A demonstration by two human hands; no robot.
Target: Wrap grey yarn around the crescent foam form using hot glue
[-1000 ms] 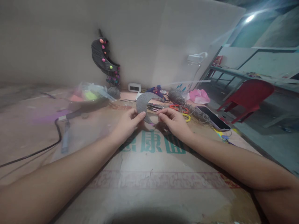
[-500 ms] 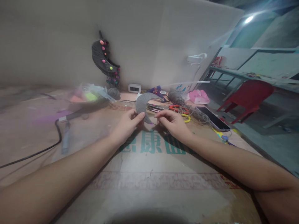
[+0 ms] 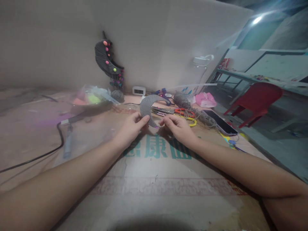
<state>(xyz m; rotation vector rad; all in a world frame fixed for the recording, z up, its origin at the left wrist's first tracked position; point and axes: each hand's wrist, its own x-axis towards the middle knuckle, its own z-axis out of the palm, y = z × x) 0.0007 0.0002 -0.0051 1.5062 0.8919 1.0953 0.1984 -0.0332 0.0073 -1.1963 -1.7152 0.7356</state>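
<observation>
Left hand (image 3: 132, 129) fingers pinch grey crescent (image 3: 145, 107) on its lower part; right hand (image 3: 180, 129) fingers curled just beside, can't tell if gripping anything.

crescent (image 3: 145, 106) held in left hand (image 3: 136, 126); bowl (image 3: 97, 106) set left; clock (image 3: 139, 91) placed behind; phone (image 3: 220, 122) laid right of scissors (image 3: 169, 111)

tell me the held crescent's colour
The crescent is grey, showing best in the head view.
</observation>
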